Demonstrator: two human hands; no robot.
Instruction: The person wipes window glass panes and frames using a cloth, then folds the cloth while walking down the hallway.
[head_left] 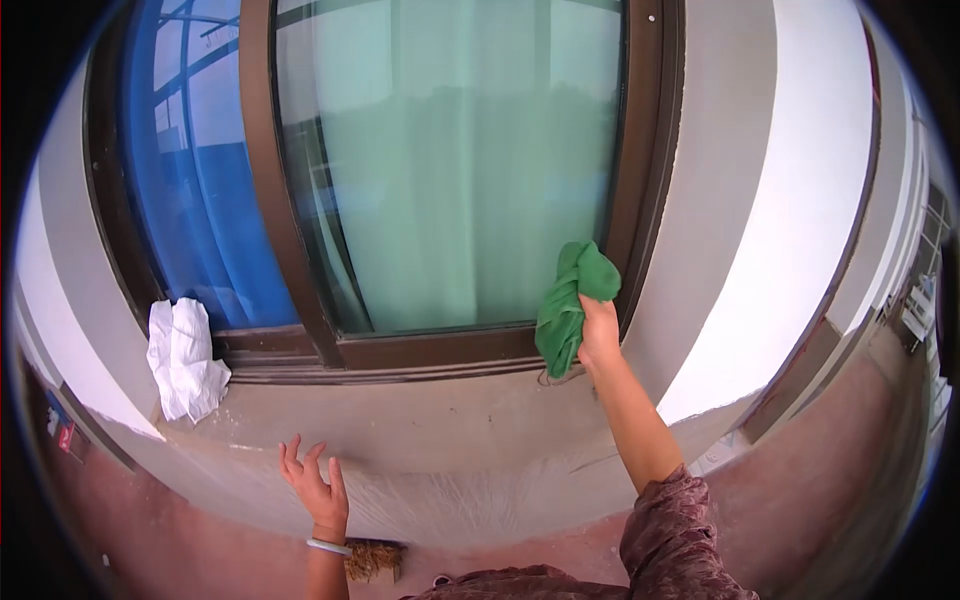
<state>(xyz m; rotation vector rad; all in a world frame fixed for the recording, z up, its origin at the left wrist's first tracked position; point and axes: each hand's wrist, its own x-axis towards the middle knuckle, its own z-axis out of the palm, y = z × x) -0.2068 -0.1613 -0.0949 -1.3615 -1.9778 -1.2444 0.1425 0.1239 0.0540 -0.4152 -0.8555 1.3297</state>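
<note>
My right hand [599,328] grips a bunched green cloth [562,318] at the lower right corner of the window. The cloth lies over the edge of the glass pane [450,180] and the brown frame [640,190]; part of it hangs down toward the sill. With fingers spread and nothing in them, my left hand [316,482] hovers in front of the sill [400,415]. A bracelet [328,546] circles the left wrist. To the left, a crumpled white bag or cloth [186,360] rests on the sill against the frame.
Behind the glass hang pale green curtains, and a blue curtain [210,230] shows at the left. A white-painted wall strip [800,200] rises at the right. Below lies a reddish floor [180,530] with a straw-like bundle [372,560], perhaps a broom head, near my left wrist.
</note>
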